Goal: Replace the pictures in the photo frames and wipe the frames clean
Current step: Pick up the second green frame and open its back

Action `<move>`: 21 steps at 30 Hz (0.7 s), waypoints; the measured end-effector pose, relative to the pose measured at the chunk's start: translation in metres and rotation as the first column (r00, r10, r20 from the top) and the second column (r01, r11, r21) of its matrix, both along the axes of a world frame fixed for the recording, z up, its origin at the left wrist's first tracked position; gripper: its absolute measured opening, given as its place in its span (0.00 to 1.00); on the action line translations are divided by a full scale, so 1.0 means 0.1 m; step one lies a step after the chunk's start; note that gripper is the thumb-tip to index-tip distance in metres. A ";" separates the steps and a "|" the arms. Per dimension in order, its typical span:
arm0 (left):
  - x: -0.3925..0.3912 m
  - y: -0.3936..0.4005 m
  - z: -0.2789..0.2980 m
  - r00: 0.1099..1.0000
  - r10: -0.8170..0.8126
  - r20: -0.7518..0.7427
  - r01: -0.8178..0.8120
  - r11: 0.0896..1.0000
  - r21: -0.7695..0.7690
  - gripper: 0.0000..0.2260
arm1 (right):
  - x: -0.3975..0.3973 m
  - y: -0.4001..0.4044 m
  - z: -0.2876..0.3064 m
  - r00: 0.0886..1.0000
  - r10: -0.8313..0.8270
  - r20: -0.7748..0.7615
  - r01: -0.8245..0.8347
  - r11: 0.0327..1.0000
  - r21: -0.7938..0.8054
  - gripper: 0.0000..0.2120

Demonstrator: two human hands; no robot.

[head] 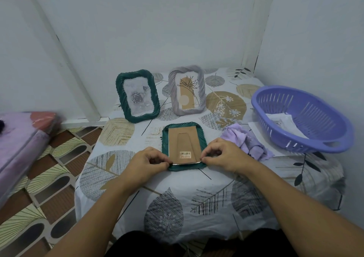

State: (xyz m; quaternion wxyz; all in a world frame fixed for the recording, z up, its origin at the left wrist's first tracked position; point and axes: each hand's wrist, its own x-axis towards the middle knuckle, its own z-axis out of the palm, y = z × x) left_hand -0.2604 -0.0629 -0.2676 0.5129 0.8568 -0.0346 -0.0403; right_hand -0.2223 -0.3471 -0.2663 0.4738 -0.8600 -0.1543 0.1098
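Pinching the near edge of the brown cardboard backing board (184, 146), I have my left hand (146, 161) at its near left corner and my right hand (224, 154) at its near right corner, fingers of both curled tight, thumbs and forefingers closed on the board's lower corners. The board sits in the dark green rope-patterned photo frame (166, 138), which lies face down on the leaf-printed tablecloth (177, 197), straight in front of me and between my two hands. Beyond it stand a second green rope-patterned frame holding a grey rose picture (137, 95) and, to its right, a pale grey twisted frame with a line-drawn plant picture (187, 92). A crumpled lilac cloth (246, 140) lies just beside my right hand, and further right sits a purple slotted plastic basket (307, 117) with white papers (283, 123) inside.
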 end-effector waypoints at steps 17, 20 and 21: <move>-0.01 -0.05 0.10 0.993 -0.069 -0.100 0.076 0.995 0.068 0.10 | 0.00 0.01 0.01 1.000 0.021 0.007 -0.021 1.000 0.009 0.08; -0.01 -0.05 0.09 0.994 -0.067 -0.089 0.073 0.995 0.074 0.10 | 0.03 0.00 0.00 0.999 0.041 0.023 -0.040 0.999 -0.027 0.08; -0.01 -0.05 0.09 0.994 -0.066 -0.086 0.073 0.994 0.076 0.10 | 0.03 -0.01 -0.01 0.999 0.048 0.025 -0.047 0.998 -0.038 0.08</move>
